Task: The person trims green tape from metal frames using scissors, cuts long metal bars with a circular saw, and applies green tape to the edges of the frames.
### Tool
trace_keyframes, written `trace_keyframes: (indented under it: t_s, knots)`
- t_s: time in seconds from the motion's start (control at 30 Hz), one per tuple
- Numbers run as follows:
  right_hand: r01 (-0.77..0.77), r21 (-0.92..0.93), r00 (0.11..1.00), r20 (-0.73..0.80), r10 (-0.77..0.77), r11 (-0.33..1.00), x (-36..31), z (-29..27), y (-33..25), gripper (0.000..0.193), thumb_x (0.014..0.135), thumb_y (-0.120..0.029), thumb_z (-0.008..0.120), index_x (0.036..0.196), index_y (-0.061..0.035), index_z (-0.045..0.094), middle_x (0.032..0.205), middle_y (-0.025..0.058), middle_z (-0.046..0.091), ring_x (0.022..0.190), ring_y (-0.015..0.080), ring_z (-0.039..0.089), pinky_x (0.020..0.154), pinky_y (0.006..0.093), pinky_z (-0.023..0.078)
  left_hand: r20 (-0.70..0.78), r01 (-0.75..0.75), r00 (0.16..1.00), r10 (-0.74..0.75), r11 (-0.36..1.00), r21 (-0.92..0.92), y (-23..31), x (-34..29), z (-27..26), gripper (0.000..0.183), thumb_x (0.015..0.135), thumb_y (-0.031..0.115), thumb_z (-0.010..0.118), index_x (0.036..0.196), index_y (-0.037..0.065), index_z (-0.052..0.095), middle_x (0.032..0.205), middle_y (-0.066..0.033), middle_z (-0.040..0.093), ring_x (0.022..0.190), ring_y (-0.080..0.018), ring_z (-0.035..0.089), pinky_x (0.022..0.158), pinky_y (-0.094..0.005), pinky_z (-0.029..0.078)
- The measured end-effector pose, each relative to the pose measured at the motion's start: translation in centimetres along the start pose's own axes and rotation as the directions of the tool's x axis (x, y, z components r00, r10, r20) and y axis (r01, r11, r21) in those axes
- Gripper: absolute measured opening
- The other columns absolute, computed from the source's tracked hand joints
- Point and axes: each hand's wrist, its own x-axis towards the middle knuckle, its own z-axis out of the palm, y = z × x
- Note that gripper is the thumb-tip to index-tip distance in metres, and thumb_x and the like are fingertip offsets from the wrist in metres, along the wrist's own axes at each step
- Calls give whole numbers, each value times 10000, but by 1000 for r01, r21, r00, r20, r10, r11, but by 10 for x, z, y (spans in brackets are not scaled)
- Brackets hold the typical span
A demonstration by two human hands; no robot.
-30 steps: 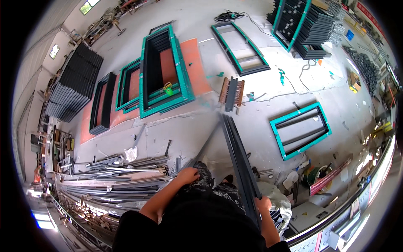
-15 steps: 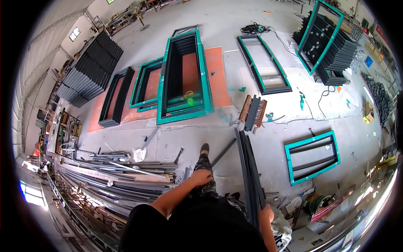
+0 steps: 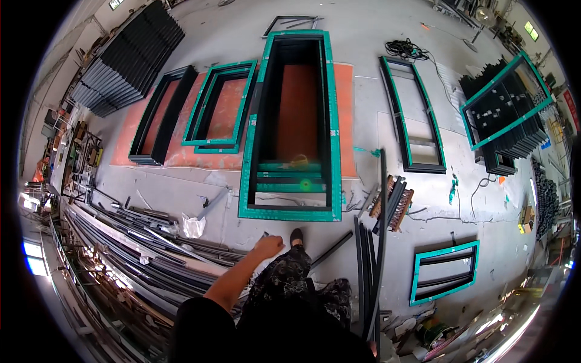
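My left hand (image 3: pixel 268 246) is swung out in front of my body with its fingers curled closed; nothing sticks out of it. At the lower edge only a sliver of my right hand (image 3: pixel 373 348) shows, against the bottom of several long dark metal bars (image 3: pixel 381 248). The bars run upright in the picture along my right side, one reaching higher than the others and leaning across them. Ahead of me lies a tall stack of dark rectangular frames with green tape (image 3: pixel 290 213). One shoe (image 3: pixel 296 236) is planted just short of it.
Long profiles (image 3: pixel 151 242) are heaped on the floor at left. Smaller frames (image 3: pixel 236 145) rest on an orange sheet (image 3: pixel 346 121). A green-taped frame (image 3: pixel 445 296) lies at right, near brown slotted racks (image 3: pixel 402 212). Tall dark stacks stand at far left (image 3: pixel 127 60) and right (image 3: pixel 514 133).
I have moved forward and my view has turned left, so the frame stack is nearer. My left hand has swung leftward. My right hand has dropped mostly out of view; one bar now sticks out higher.
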Motion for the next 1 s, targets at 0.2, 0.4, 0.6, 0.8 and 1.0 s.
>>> trace_keyframes:
  t_s: [0.2, 0.4, 0.6, 0.8, 1.0]
  knots:
    - [-284, 698, 945, 319, 70, 658, 138, -26, -246, 189, 865, -66, 676, 877, -18, 493, 655, 74, 565, 476, 136, 535, 427, 298, 433, -166, 174, 968, -190, 979, -108, -71, 65, -101, 261, 889, 332, 598, 888, 82, 674, 903, -163, 683, 867, -383, 650, 746, -508, 518]
    - [-176, 691, 934, 343, -103, 701, 260, 16, -371, 224, 935, -226, 642, 821, -70, 527, 601, 4, 514, 465, 96, 490, 419, 252, 391, -228, 223, 933, -277, 946, -236, -65, 56, -118, 252, 895, 308, 587, 903, 71, 672, 923, -179, 680, 887, -386, 647, 744, -504, 519]
    - [-32, 647, 905, 343, -253, 762, 334, 80, -441, 313, 953, -312, 647, 772, -85, 529, 579, -6, 504, 436, 83, 465, 389, 240, 358, 5, 416, 905, -426, 881, -224, -69, 3, -119, 352, 887, 401, 601, 910, 55, 663, 877, -200, 679, 878, -405, 648, 765, -522, 504]
    - [10, 593, 892, 358, -275, 805, 340, 119, -496, 346, 953, -282, 656, 736, -60, 504, 562, 15, 506, 417, 102, 474, 379, 259, 348, 13, 480, 870, -493, 840, -255, -101, -8, -134, 351, 887, 392, 599, 989, 68, 683, 986, -173, 686, 948, -379, 643, 795, -496, 503]
    - [105, 492, 938, 239, -251, 864, 318, 150, -533, 407, 914, -360, 683, 749, -8, 562, 537, 78, 539, 474, 177, 535, 473, 356, 389, 13, 345, 935, -355, 899, -270, -153, 26, -185, 329, 891, 374, 596, 1010, 77, 676, 989, -178, 687, 952, -381, 643, 797, -489, 505]
